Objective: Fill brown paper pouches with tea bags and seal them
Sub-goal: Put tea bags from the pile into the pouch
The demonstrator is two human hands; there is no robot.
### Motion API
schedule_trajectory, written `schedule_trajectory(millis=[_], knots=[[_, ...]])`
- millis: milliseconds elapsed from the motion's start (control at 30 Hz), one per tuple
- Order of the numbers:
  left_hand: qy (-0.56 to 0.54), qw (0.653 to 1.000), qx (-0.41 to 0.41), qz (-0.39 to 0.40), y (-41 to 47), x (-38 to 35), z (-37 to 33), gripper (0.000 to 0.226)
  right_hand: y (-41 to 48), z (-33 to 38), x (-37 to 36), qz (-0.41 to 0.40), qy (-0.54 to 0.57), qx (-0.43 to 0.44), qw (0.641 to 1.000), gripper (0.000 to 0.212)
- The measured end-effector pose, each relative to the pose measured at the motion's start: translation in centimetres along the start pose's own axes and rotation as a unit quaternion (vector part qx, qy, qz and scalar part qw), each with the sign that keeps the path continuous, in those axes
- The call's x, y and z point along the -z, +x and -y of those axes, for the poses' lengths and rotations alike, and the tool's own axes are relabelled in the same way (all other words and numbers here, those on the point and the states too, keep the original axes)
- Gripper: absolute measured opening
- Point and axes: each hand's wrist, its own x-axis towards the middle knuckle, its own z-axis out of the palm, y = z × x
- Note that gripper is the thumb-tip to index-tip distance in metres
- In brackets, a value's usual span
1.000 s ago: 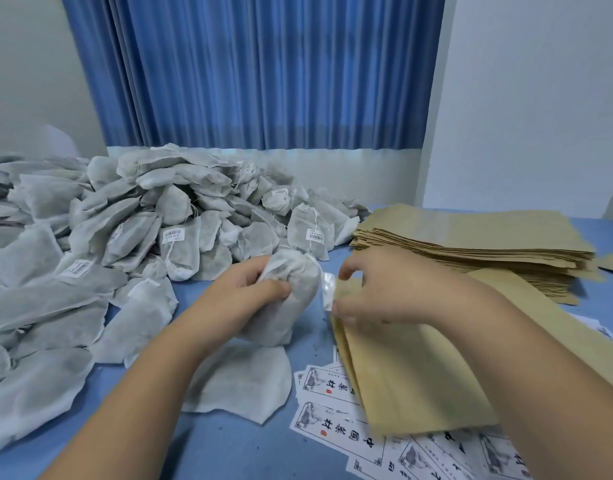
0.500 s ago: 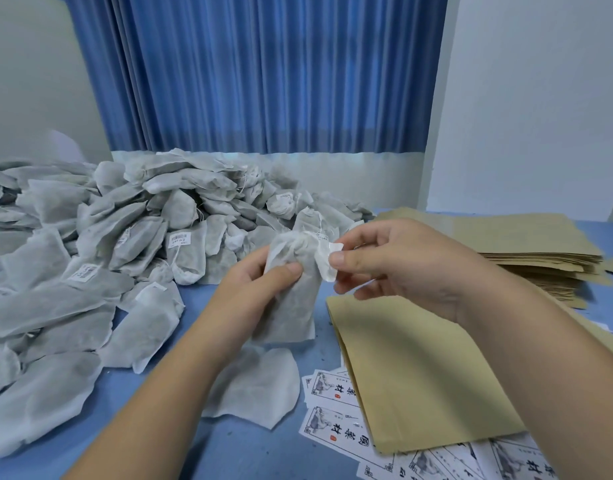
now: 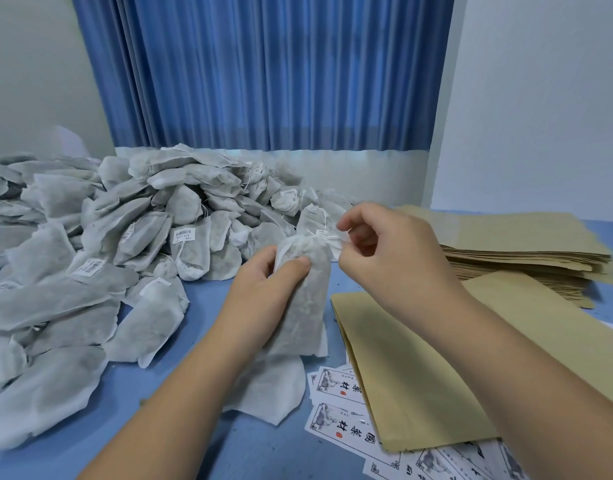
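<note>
One tea bag (image 3: 303,306) clasped by left hand (image 3: 263,292), tag (image 3: 334,239) pinched by right hand (image 3: 391,258); filling step, next likely into brown pouch (image 3: 419,375).

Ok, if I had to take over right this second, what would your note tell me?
Left grip: holds one tea bag upright above the blue table.
Right grip: pinches the string at that bag's top.
Brown paper pouch: lies flat on the table beneath the right forearm, partly on printed labels.
Stack of empty pouches: far right. Tea bag pile: left.
Done: no filled or sealed pouch in view.
Left: slip the bag into the pouch, seal it, then carry on through the pile.
</note>
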Motion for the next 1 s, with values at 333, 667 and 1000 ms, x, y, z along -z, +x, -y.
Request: schedule_trajectory(millis=[333,667,1000], knots=[[-0.033,0.999,-0.010,-0.036,-0.5,-0.7,-0.4,0.038,-1.2,0.1,-1.6,-0.095,-0.181,0.216,0.955,0.008],[-0.125,0.991,0.039,-0.020,-0.2,-0.3,-0.3,0.023,-1.8,-0.2,-2.6,-0.067,-0.163,0.276,0.945,0.015],[-0.219,0.974,0.054,0.004,-0.1,0.0,-0.7,0.035,-1.7,0.1,-2.3,-0.015,-0.040,0.207,0.978,0.019]])
